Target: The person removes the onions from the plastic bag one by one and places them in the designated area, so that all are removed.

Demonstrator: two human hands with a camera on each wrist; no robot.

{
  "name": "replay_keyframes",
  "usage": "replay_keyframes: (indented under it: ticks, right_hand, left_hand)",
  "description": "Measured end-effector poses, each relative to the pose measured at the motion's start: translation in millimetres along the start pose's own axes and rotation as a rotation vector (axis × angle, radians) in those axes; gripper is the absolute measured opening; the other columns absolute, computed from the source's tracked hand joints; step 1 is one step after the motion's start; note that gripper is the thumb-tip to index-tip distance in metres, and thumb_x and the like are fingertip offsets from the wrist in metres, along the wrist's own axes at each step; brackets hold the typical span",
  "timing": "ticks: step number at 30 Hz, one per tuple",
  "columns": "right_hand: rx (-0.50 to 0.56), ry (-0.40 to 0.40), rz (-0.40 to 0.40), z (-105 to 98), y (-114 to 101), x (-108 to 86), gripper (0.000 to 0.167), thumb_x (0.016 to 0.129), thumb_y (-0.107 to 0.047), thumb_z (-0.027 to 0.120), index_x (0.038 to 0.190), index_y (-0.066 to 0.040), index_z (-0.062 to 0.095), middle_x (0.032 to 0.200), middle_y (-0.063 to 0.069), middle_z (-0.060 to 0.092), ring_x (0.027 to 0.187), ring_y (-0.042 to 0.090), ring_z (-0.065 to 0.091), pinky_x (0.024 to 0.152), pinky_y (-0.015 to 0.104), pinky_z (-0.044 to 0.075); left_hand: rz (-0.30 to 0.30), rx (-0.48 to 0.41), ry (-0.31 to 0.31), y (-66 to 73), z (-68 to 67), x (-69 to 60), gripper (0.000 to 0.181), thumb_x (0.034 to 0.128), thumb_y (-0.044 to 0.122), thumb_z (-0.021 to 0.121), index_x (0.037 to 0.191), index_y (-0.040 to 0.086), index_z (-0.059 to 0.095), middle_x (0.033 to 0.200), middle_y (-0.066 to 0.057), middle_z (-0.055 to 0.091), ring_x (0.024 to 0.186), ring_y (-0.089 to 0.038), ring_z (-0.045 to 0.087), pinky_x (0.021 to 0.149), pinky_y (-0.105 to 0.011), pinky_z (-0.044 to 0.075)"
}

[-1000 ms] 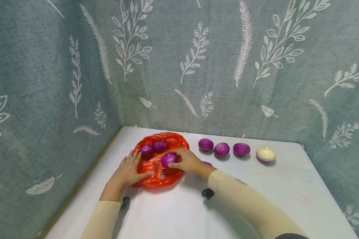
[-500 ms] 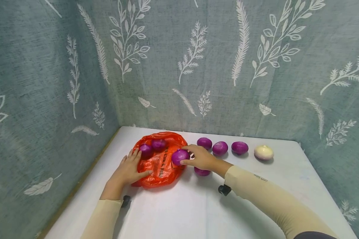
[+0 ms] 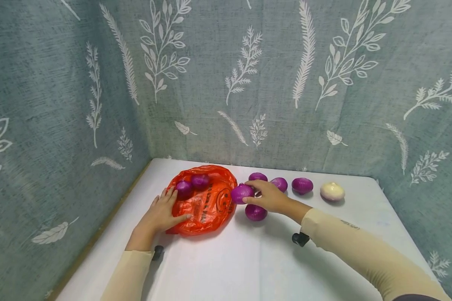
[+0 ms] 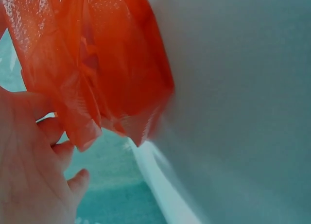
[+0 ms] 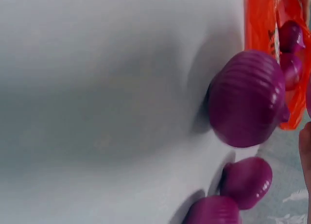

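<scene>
My right hand pinches a purple onion between thumb and fingers, over the right rim of a red plastic bag. Two purple onions, one on the left and one behind it, lie inside the bag, whose mouth is spread wide. Against the bag's left side rests my left hand, fingers extended and thumb along the near edge. In the left wrist view, its fingers touch the outside of the red plastic. Just below the held onion, another purple onion sits on the table.
Along the back of the white table stand several onions: purple ones, such as the rightmost purple onion, and a pale one at the end. A patterned grey-green cloth closes off the back and left.
My right hand has moved right with the onion, from inside the bag to its right rim. The onion on the table below is now uncovered. My left hand has stayed in place.
</scene>
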State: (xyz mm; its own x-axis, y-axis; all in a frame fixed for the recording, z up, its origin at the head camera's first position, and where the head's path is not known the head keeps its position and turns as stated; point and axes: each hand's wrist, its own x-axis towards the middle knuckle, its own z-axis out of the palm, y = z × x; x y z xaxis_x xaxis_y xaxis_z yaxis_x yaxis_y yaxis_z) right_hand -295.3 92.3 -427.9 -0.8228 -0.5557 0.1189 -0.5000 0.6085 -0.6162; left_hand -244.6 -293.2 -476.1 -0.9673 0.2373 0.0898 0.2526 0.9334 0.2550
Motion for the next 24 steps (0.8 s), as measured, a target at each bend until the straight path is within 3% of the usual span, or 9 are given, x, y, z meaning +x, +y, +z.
replay_keyframes:
  ticks: [5, 16, 24]
  right_hand:
    - [0.016, 0.0, 0.015, -5.6, 6.1, -7.4, 0.068, 0.086, -0.052, 0.068, 0.139, -0.011, 0.053, 0.129, 0.006, 0.059, 0.105, 0.023, 0.062, 0.086, 0.038, 0.053]
    - [0.054, 0.052, 0.038, -12.4, 15.4, -21.7, 0.068, 0.086, -0.05, 0.07, 0.137, -0.008, 0.055, 0.111, 0.005, 0.064, 0.096, 0.02, 0.064, 0.083, 0.036, 0.055]
    - [0.081, 0.067, 0.041, -18.3, 14.0, -39.1, 0.064, 0.087, -0.043, 0.072, 0.136, -0.007, 0.055, 0.117, 0.008, 0.063, 0.099, 0.024, 0.064, 0.086, 0.041, 0.054]
  left_hand:
    - [-0.001, 0.002, -0.006, -1.5, 3.0, -1.5, 0.112, 0.0801, 0.078, 0.051, 0.151, -0.005, 0.024, 0.158, -0.023, 0.015, 0.144, -0.044, 0.008, 0.114, -0.058, 0.009]
    - [-0.003, 0.004, -0.002, -1.3, 2.8, -0.5, 0.112, 0.08, 0.078, 0.052, 0.151, -0.004, 0.024, 0.158, -0.023, 0.015, 0.144, -0.044, 0.008, 0.114, -0.058, 0.009]
    - [-0.01, -0.005, 0.001, -2.7, 4.6, -1.5, 0.111, 0.0801, 0.076, 0.054, 0.151, -0.004, 0.025, 0.158, -0.023, 0.015, 0.144, -0.044, 0.007, 0.114, -0.058, 0.008]
